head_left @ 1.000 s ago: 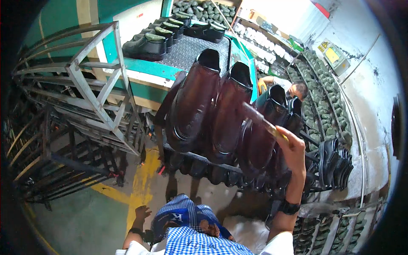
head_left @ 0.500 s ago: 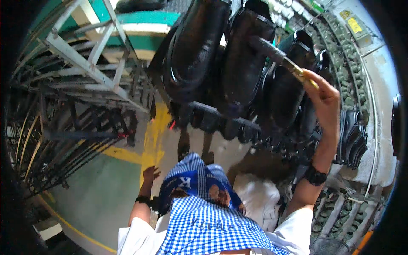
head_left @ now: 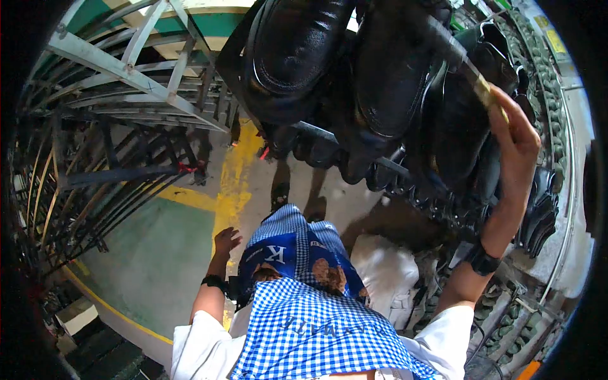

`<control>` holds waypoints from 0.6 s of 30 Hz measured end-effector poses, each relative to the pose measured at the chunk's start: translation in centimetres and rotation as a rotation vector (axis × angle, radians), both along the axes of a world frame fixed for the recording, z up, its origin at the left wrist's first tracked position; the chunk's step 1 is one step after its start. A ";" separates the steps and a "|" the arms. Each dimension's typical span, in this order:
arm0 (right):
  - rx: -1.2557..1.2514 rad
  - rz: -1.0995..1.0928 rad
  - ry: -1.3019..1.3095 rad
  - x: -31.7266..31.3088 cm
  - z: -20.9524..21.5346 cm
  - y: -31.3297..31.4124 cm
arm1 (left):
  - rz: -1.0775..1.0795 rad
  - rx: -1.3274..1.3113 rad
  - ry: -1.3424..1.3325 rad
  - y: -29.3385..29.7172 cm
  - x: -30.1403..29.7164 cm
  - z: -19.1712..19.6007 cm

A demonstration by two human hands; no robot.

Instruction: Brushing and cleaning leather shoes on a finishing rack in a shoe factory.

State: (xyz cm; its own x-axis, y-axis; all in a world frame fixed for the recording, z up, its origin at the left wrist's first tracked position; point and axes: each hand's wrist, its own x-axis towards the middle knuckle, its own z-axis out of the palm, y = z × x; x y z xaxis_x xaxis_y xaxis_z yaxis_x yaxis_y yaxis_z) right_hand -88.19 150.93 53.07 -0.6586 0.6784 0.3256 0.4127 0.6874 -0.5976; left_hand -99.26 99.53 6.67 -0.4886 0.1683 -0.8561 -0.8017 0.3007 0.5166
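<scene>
My right hand [head_left: 516,130] is closed round the yellowish handle of a brush [head_left: 482,92]. The brush's grey far part is smeared by motion and lies over a black shoe [head_left: 396,82], so I cannot tell whether it touches the leather. To the left of that shoe is another glossy black shoe [head_left: 294,57] with a stitched toe. A third black shoe [head_left: 461,120] sits to the right, beneath my wrist side. My left hand [head_left: 227,242] hangs low beside my apron [head_left: 316,329], fingers apart, holding nothing.
Rows of smaller black shoes sit below on a rack with a metal bar [head_left: 316,132]. A grey metal frame [head_left: 120,63] stands at the left. At the right are racks of dark green pieces [head_left: 554,120]. White cloth [head_left: 383,272] lies by my right side.
My right hand and the brush have moved to the right in view. The shoes and rack appear higher and larger. My left hand stays low.
</scene>
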 end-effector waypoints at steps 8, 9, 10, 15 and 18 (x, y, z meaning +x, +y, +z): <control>0.081 -0.040 0.037 -1.5 0.4 -0.5 | 0.027 -0.042 -0.025 3.1 -0.7 1.7; 0.114 -0.042 0.004 -1.7 0.4 -0.5 | 0.038 -0.003 -0.009 3.1 -0.9 1.8; 0.117 -0.037 0.004 -1.4 0.4 -0.4 | 0.050 0.040 0.007 3.4 -0.9 1.9; -0.008 0.064 0.070 -1.2 1.0 -0.6 | -0.019 0.009 0.050 2.0 -0.6 0.5; 0.090 -0.029 0.010 -1.4 0.5 0.0 | 0.007 0.017 0.025 2.8 -0.4 1.0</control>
